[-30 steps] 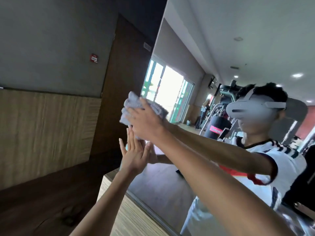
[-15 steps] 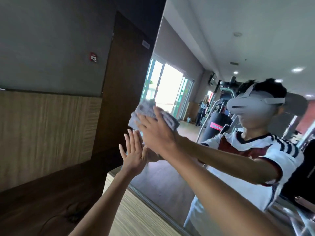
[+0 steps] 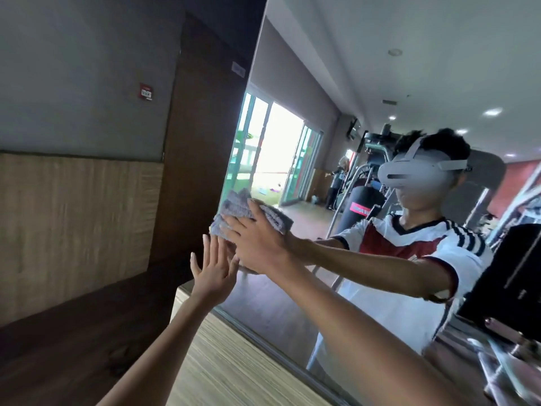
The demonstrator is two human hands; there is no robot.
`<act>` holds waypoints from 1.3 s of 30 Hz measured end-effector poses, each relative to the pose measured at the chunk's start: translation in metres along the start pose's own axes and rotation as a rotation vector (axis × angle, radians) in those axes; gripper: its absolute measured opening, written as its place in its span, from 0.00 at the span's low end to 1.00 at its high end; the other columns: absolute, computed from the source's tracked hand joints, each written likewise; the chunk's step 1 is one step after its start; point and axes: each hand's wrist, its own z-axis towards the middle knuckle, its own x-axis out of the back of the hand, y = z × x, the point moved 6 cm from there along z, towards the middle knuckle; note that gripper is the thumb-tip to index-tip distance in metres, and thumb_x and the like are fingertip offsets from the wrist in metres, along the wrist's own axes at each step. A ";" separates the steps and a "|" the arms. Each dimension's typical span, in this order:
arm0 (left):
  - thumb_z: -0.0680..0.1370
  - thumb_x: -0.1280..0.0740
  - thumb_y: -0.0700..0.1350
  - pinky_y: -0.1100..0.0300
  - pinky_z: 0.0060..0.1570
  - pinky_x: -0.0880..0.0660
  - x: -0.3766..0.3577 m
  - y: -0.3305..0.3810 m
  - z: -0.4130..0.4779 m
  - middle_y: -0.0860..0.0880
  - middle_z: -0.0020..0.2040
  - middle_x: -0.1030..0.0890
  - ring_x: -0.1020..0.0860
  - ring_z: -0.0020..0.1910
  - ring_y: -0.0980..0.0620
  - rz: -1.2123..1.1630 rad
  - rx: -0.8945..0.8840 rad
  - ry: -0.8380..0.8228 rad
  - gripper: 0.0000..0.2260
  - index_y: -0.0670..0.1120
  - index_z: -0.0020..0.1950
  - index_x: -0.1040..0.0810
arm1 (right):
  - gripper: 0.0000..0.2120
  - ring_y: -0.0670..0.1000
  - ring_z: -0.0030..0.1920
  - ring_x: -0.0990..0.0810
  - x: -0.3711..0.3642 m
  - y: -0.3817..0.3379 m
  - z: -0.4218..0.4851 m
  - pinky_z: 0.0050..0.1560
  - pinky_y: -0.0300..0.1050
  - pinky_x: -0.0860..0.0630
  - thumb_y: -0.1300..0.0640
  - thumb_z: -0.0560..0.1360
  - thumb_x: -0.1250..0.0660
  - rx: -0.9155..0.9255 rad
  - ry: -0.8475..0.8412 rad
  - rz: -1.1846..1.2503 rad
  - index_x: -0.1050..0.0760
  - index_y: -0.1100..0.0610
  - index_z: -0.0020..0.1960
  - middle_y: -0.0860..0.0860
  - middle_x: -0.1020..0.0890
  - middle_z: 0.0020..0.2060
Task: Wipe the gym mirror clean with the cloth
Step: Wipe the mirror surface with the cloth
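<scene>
A large wall mirror (image 3: 336,83) fills the right side of the head view, its left edge running down beside dark wood panelling. My right hand (image 3: 257,244) presses a crumpled grey cloth (image 3: 243,210) flat against the glass near that left edge, fingers spread and straight. Just below it, my left hand (image 3: 213,272) lies flat on the mirror with its fingers straight and together, holding nothing. The mirror shows both arms and the person wearing a white headset.
A light wood ledge (image 3: 234,367) runs under the mirror's bottom edge. Dark wood panelling (image 3: 202,148) and a light wood wall (image 3: 73,224) stand to the left. Gym machines and a punch bag (image 3: 363,205) appear only as reflections.
My right hand has slid the cloth down and a little to the right on the glass. The left hand has stayed flat in about the same spot.
</scene>
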 end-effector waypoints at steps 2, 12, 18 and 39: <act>0.67 0.73 0.76 0.41 0.74 0.67 0.002 0.002 -0.003 0.54 0.77 0.72 0.72 0.77 0.54 -0.026 -0.004 0.008 0.42 0.55 0.77 0.69 | 0.28 0.54 0.79 0.45 0.000 0.002 -0.026 0.75 0.66 0.60 0.43 0.84 0.51 0.064 -0.030 0.003 0.48 0.51 0.81 0.52 0.46 0.80; 0.73 0.69 0.71 0.42 0.77 0.64 -0.004 0.045 -0.019 0.51 0.78 0.71 0.73 0.75 0.56 -0.151 0.024 0.112 0.40 0.51 0.80 0.66 | 0.34 0.52 0.78 0.40 0.017 0.072 -0.067 0.73 0.64 0.49 0.42 0.77 0.39 -0.436 0.199 0.044 0.41 0.51 0.80 0.51 0.39 0.78; 0.69 0.75 0.75 0.41 0.76 0.65 -0.010 0.048 -0.028 0.51 0.78 0.71 0.70 0.78 0.52 -0.087 -0.082 0.105 0.40 0.55 0.76 0.71 | 0.31 0.50 0.72 0.30 -0.012 0.053 -0.155 0.75 0.65 0.49 0.46 0.73 0.39 -0.314 0.123 0.032 0.32 0.50 0.75 0.49 0.32 0.75; 0.83 0.54 0.60 0.47 0.75 0.59 -0.035 0.153 -0.055 0.41 0.82 0.55 0.58 0.82 0.47 -0.241 -0.306 0.321 0.29 0.48 0.81 0.48 | 0.24 0.54 0.77 0.39 0.007 0.142 -0.251 0.75 0.64 0.44 0.52 0.81 0.47 -0.890 0.475 0.050 0.36 0.50 0.77 0.53 0.38 0.78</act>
